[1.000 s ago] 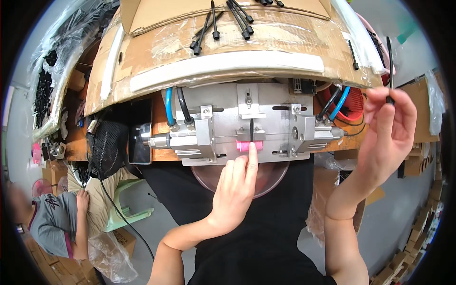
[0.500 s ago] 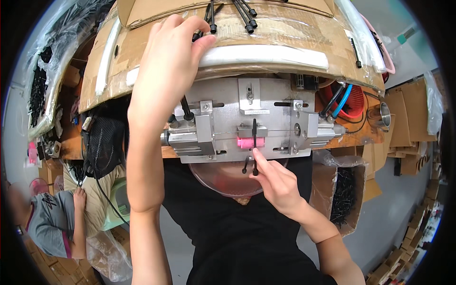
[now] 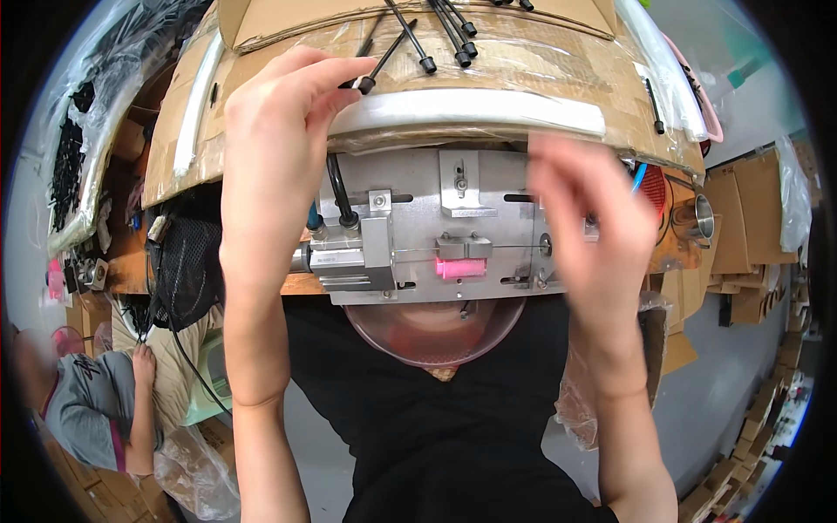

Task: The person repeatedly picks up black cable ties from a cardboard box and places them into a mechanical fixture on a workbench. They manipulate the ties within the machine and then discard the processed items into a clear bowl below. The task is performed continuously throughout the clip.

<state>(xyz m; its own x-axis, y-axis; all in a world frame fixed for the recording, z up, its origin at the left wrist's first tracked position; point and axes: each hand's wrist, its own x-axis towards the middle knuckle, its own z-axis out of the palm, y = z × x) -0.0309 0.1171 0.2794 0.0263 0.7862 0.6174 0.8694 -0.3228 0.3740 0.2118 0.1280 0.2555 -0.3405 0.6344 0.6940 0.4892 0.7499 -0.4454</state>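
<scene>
Workshop floor [image 3: 724,375]: grey, with cardboard boxes [image 3: 758,205] at the right edge; one co-worker [image 3: 91,401] sits at lower left.
Cardboard surface [image 3: 558,70]: across the upper frame; three black rods [image 3: 462,58] bunched at top centre, one single rod [image 3: 426,64] just left of them, one more rod [image 3: 656,109] at upper right.
Lettering: dark marks on the co-worker's shirt [image 3: 74,418], too small to make out.
Left hand [image 3: 275,122]: upper left of centre, forearm upright from the lower edge; thumb and forefinger pinch one black headed rod [image 3: 367,84] near its head.
Right hand [image 3: 597,213]: right of centre, blurred, fingers curled; cannot tell whether they grip anything.
Metal fixture [image 3: 418,183]: centre, carrying one pink block [image 3: 460,268].
Bowl [image 3: 427,359]: one, clear pinkish, below the fixture.
</scene>
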